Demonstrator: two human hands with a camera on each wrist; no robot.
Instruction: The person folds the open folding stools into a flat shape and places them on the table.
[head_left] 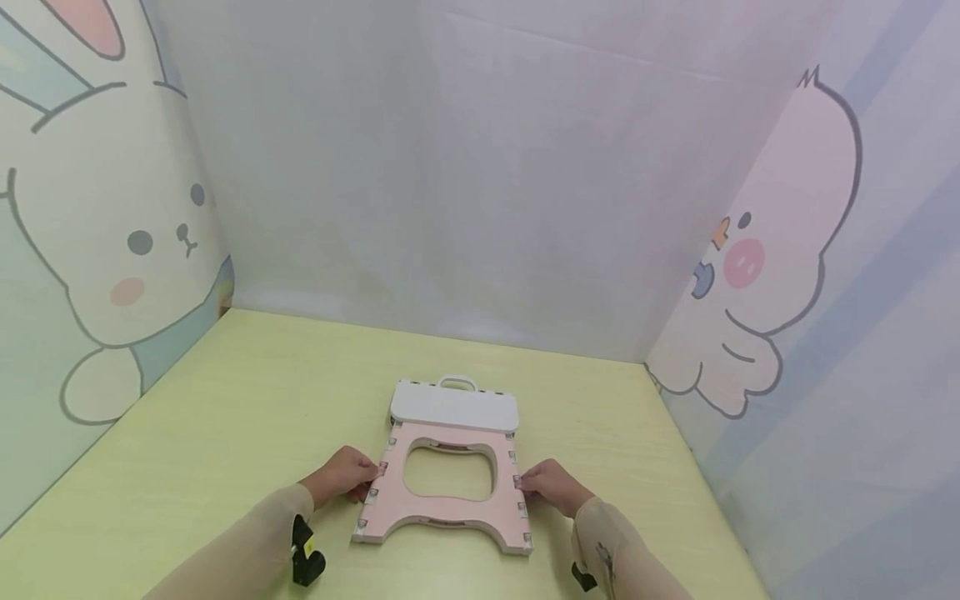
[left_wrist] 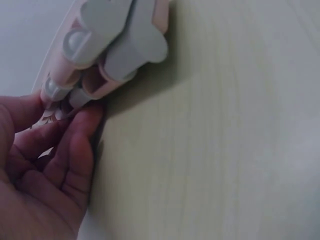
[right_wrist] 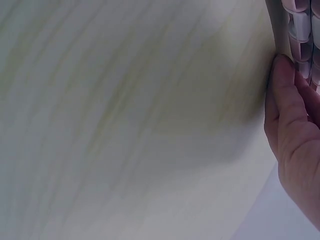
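A folding step stool, pink with a white top panel and a small white carry handle, lies folded flat at the middle of the table, its legs toward me. My left hand pinches its left side edge; in the left wrist view the thumb is above and the fingers are under the hinged edge. On the opposite side my right hand grips the right edge. The right wrist view shows its fingers at the grey and pink hinge pieces.
The pale yellow table runs back to a plain grey-white curtain. Side curtains carry a rabbit drawing on the left and a white chick-like figure on the right. A black strap piece is at my left sleeve.
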